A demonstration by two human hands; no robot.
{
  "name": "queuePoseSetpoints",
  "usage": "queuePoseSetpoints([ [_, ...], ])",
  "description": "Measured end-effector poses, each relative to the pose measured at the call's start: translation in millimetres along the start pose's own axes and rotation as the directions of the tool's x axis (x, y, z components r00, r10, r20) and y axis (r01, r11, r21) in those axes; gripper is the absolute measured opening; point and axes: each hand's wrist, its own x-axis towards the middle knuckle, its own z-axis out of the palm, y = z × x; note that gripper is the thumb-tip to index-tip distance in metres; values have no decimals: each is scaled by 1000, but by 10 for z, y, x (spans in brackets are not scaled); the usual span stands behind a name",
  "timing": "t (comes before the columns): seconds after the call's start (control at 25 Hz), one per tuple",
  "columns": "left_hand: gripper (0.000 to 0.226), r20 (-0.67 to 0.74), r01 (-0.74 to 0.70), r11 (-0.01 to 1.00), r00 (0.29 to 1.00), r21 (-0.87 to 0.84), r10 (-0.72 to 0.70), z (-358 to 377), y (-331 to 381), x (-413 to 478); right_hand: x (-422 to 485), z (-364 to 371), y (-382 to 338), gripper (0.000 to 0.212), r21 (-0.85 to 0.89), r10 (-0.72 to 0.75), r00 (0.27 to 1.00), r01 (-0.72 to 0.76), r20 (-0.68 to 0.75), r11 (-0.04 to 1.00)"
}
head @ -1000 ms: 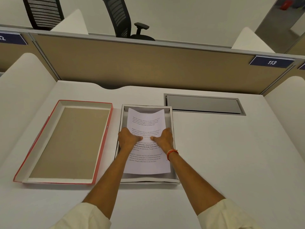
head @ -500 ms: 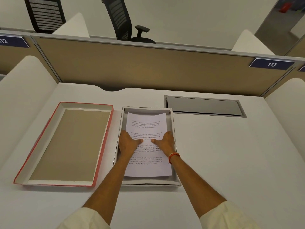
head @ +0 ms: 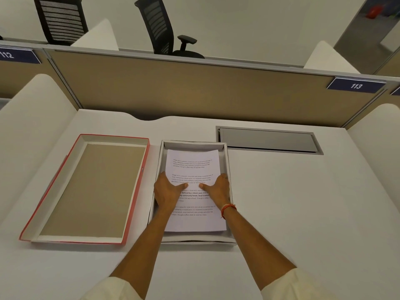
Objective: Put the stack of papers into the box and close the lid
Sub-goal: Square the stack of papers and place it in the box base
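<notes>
The stack of papers lies inside the shallow grey box at the centre of the white desk, its printed top sheet face up and its edges sitting within the box walls with a little slack at 12 o'clock. Both hands rest on the middle of the stack: the left hand at its 9 o'clock edge and the right hand, with an orange thread at the wrist, at its 3 o'clock edge, thumbs pointing at each other and nearly touching. Each hand grasps the stack at its side, thumb on top; whether the fingers curl under the edge cannot be told. The step in hand looks like the end of placing: the sheets appear settled on the box floor. The red-edged lid lies upturned at 9 o'clock of the box, just beside it. Next, the hands would likely need to let go, turn the lid over and square it over the box rim.
</notes>
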Motion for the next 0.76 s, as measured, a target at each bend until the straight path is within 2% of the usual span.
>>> queuePoseSetpoints([
  [0.4, 71, 44, -1, 999, 999, 47, -1, -67, -18, -9, -99, -31, 80, 68, 62, -36, 998, 39, -43, 997],
  [0.76, 78, 86, -2, 999, 996, 40, -2, -101, -1, -16, -59, -179, 109, 71, 65, 12, 995, -18, 96, 998],
])
